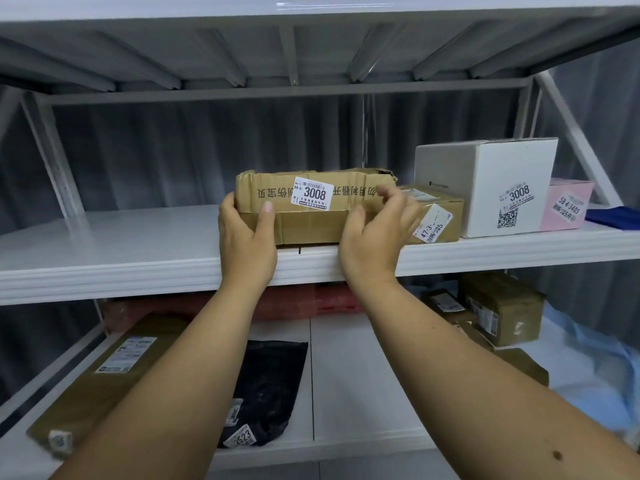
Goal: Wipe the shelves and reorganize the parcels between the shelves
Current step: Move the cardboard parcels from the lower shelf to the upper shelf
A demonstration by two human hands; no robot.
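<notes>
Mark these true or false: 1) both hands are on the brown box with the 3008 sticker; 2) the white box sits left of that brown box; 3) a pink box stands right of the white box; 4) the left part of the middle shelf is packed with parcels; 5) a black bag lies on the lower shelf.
1) True: left hand and right hand hold the brown box at its ends.
2) False: the white box is to its right.
3) True: the pink box stands right of it.
4) False: that part of the middle shelf is bare.
5) True: the black bag lies on the lower shelf.
</notes>
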